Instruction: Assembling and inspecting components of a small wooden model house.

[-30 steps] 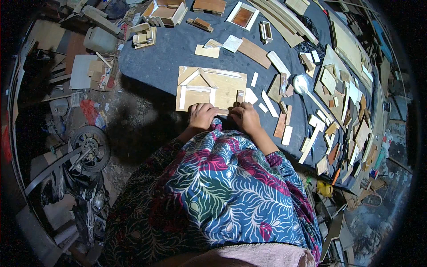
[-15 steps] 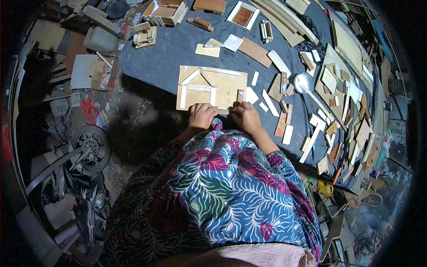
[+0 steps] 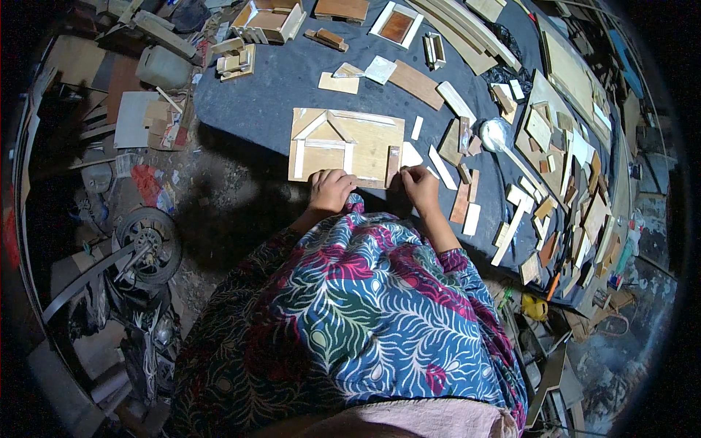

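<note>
A light plywood panel (image 3: pixel 372 139) lies on the dark cloth at the table's near edge. Pale strips (image 3: pixel 323 143) on it form a house-like outline with a peaked top. Upright at the panel's right side is a short brown wood strip (image 3: pixel 393 162). My left hand (image 3: pixel 332 191) grips the panel's lower edge, fingers curled over it. Beside the panel's lower right corner, my right hand (image 3: pixel 420 188) has its fingertips pinched together close to the brown strip. Whatever they hold, if anything, is too small to tell.
Loose wood offcuts (image 3: pixel 442 168) lie right of the panel, with a round shiny metal lamp-like object (image 3: pixel 495 135) among them. Small wooden boxes (image 3: pixel 270 20) stand at the far side. A wheel (image 3: pixel 150 244) sits on the cluttered floor at left.
My right hand has shifted a little right, off the panel's lower edge, uncovering more of the brown strip. The left hand keeps its place on the panel.
</note>
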Action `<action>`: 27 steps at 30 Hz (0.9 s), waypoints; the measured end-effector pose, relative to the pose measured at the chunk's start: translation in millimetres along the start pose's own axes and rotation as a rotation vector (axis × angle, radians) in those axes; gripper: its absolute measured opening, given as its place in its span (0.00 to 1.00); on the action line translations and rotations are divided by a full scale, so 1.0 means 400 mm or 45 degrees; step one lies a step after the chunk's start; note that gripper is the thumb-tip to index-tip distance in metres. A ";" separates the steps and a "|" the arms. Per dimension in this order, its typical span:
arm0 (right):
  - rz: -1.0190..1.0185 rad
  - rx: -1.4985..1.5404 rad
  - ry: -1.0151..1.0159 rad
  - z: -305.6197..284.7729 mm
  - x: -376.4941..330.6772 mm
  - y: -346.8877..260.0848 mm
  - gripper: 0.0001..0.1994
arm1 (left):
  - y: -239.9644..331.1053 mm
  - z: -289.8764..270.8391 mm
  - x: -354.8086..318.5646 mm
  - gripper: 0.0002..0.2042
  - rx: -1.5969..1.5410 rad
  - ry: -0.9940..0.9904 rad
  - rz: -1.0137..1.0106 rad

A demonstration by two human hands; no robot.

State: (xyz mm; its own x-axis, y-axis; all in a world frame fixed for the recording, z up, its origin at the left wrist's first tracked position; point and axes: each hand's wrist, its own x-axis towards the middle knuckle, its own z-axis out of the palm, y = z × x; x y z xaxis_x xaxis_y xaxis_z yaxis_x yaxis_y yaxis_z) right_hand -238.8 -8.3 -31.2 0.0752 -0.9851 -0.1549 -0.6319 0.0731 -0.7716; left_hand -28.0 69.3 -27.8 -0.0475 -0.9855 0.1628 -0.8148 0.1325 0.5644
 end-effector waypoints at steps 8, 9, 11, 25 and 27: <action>-0.065 -0.239 -0.162 0.007 -0.005 -0.067 0.16 | -0.003 0.005 -0.002 0.07 0.010 0.018 0.006; -0.063 -0.238 -0.160 0.009 -0.006 -0.065 0.16 | -0.003 0.005 -0.002 0.08 0.005 0.023 0.005; -0.076 -0.200 -0.168 0.011 -0.005 -0.066 0.15 | -0.002 0.003 -0.001 0.08 0.009 0.013 0.000; -0.006 -0.153 -0.112 0.018 -0.012 -0.053 0.18 | -0.004 0.005 0.000 0.08 0.036 0.007 0.020; -0.001 -0.161 -0.125 0.020 -0.011 -0.054 0.18 | -0.003 0.005 0.000 0.07 0.033 0.007 0.024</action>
State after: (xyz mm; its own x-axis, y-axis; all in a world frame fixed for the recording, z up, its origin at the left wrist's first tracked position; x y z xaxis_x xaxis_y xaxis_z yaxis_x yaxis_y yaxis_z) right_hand -219.4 -4.3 -18.8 0.1464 -0.9647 -0.2187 -0.7235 0.0463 -0.6888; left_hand -28.2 68.9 -29.9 -0.0603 -0.9823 0.1776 -0.8283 0.1485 0.5402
